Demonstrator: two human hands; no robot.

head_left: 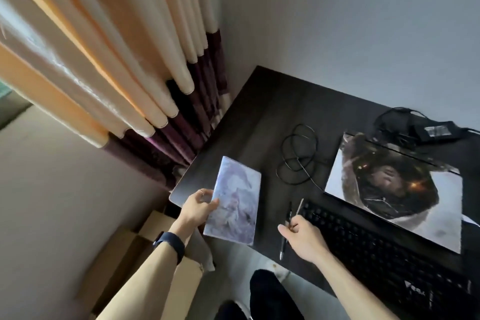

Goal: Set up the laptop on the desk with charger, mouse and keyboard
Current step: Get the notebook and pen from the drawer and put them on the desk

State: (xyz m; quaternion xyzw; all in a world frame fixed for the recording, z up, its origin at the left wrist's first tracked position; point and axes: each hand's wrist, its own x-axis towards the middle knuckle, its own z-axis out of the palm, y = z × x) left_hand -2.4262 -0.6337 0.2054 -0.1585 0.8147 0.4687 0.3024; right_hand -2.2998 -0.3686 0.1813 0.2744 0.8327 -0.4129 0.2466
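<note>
The left hand [198, 206] holds a book [235, 200] at the desk's [259, 112] left edge. The right hand [302, 238] pinches a pen [289, 213] by the keyboard [376, 244]. The shut laptop [397, 189] lies toward the right edge, with the charger [436, 132] behind it.

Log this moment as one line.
left hand grips notebook at desk edge | right hand pinches pen beside keyboard | laptop closed | charger behind laptop

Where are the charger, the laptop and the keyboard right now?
charger [436, 132]: head view, on the label of its black brick.
laptop [394, 184]: head view, middle of the closed, picture-covered lid.
keyboard [363, 244]: head view, on the keys near mid-board.
</note>
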